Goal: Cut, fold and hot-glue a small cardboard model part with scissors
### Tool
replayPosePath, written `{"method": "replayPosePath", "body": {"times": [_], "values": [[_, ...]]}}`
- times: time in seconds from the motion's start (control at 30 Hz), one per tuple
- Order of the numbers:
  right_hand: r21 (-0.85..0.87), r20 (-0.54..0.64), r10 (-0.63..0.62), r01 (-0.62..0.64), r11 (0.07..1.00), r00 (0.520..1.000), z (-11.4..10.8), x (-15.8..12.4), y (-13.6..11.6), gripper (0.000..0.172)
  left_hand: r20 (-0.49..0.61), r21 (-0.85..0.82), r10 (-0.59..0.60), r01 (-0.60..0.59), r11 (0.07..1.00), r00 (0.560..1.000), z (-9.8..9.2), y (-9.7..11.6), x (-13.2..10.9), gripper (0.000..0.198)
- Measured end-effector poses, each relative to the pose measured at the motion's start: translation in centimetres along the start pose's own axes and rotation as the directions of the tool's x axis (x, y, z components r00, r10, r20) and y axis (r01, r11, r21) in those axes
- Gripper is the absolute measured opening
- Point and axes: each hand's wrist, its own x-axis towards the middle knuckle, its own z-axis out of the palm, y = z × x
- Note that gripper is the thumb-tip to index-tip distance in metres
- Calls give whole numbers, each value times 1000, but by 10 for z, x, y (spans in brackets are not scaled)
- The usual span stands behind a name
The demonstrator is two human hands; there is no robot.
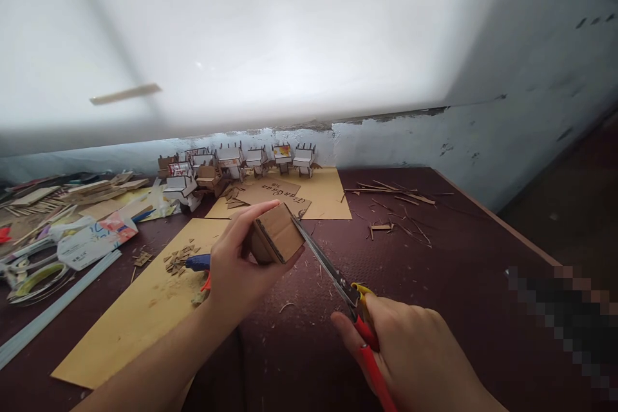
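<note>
My left hand (241,264) is closed around a small brown cardboard box (284,235), holding it tilted above the table. Wrapped round the red and yellow handles, my right hand (405,335) grips a pair of scissors (328,264). The blades reach up and left, their tips at the box's upper right edge; whether they touch it I cannot tell. Just behind my left hand, a blue glue gun nozzle (197,262) shows, with the rest of the tool mostly hidden. Small cardboard scraps (181,256) lie beside it on a yellow sheet (120,309).
Several little cardboard chairs (255,158) stand along the back wall. Thin sticks (391,193) are scattered at the back right of the dark red table (434,257). On the left are tape rolls (41,283), wood strips, a printed card (94,241) and long glue sticks (58,309).
</note>
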Motion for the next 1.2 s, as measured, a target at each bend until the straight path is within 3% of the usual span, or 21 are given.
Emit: {"method": "replayPosePath", "body": {"times": [0.33,0.97,1.2], "values": [[-89,-170,-72,58,994,983,6,-1,-5,64,26,-7,-4,4,1000,1000,-3,0,1,61],[-127,-225,-99,71,989,969,11,0,-3,68,40,9,17,-18,1000,999,-5,-1,3,60],[-32,-187,-50,45,998,981,12,1,2,63,58,1,-39,39,999,998,-4,1,2,59]]}}
